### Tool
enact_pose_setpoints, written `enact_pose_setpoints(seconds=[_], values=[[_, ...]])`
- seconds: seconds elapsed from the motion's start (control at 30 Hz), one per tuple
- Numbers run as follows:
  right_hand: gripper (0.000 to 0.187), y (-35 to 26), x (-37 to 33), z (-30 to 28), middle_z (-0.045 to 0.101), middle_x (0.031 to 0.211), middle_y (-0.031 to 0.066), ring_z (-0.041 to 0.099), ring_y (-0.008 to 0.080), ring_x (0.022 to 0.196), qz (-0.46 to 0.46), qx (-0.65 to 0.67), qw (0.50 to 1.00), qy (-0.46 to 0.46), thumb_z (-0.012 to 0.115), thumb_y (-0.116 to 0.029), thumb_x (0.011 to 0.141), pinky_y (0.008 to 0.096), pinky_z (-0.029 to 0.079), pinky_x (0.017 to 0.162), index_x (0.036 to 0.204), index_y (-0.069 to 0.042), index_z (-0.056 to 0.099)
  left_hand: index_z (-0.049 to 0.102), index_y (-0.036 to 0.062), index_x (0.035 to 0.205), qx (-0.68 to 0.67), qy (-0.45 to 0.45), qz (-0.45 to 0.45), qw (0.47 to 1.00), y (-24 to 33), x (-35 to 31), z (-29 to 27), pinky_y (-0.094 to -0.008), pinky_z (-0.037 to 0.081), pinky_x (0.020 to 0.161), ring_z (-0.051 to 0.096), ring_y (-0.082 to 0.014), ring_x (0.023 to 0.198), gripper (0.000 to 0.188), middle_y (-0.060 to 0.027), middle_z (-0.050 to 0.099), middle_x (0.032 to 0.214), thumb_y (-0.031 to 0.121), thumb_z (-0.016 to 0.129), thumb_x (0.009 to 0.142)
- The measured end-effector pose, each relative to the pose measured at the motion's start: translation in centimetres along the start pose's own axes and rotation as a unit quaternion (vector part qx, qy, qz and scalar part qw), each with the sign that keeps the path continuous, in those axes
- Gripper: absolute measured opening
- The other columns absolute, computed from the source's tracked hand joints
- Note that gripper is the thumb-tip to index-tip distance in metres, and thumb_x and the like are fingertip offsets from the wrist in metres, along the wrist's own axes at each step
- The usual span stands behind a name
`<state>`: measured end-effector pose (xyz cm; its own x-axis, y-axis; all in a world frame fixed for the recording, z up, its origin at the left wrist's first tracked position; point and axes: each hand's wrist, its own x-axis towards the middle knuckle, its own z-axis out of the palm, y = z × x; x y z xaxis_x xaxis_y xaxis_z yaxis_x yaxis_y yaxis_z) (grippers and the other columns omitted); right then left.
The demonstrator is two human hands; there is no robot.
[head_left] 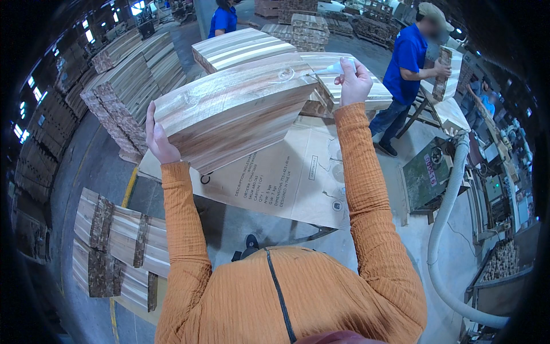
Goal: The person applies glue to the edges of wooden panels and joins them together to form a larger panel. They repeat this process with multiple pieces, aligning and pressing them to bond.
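A thick striped wooden panel (229, 123) stands tilted in front of me over a cardboard sheet. My left hand (160, 140) grips its left end, with the fingers straight along the edge. At the panel's far right corner, my right hand (355, 85) is closed around a small white bottle (335, 68). The thin tip of the bottle points left, close to that corner; whether it touches the wood I cannot tell. Most of the bottle is hidden by the fingers. Under the panel lies the printed cardboard (286, 183).
More striped panels (243, 47) lie just beyond. Tall wood stacks (123, 94) stand at left, strapped boards (120, 241) low left. A co-worker in blue (404, 69) carries wood at right, near a green machine (429, 172) and a grey hose (441, 241). Another person (223, 20) stands behind.
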<state>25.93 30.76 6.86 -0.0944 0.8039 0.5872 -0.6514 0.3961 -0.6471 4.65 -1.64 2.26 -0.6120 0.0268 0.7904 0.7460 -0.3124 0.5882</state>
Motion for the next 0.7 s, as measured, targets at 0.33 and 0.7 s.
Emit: enact_pose_setpoints(seconds=[0.33, 0.7], values=[[0.021, -0.3, -1.1, 1.6, 0.059, 0.066, 0.002, 0.047, 0.0045, 0.046, 0.037, -0.023, 0.999, -0.012, 0.073, -0.017, 0.08, 0.0191, 0.038, 0.038, 0.082, 0.001, 0.063, 0.046, -0.0082, 0.129, 0.001, 0.002, 0.004, 1.0, -0.3, 0.2, -0.2, -0.0334, 0.033, 0.102, 0.047, -0.0244, 0.119, 0.058, -0.019, 0.05, 0.13, 0.028, 0.038, 0.085], [0.022, -0.8, -1.9, 2.9, 0.059, 0.067, 0.0005, 0.046, 0.0037, 0.047, 0.039, -0.056, 0.997, -0.049, 0.073, -0.019, 0.081, 0.0184, 0.035, 0.041, 0.085, 0.001, 0.064, 0.046, -0.0086, 0.129, -0.01, 0.002, -0.002, 1.0, 0.1, 0.1, 0.0, -0.0328, 0.035, 0.1, 0.05, -0.024, 0.116, 0.058, -0.0183, 0.052, 0.127, 0.029, 0.038, 0.084]])
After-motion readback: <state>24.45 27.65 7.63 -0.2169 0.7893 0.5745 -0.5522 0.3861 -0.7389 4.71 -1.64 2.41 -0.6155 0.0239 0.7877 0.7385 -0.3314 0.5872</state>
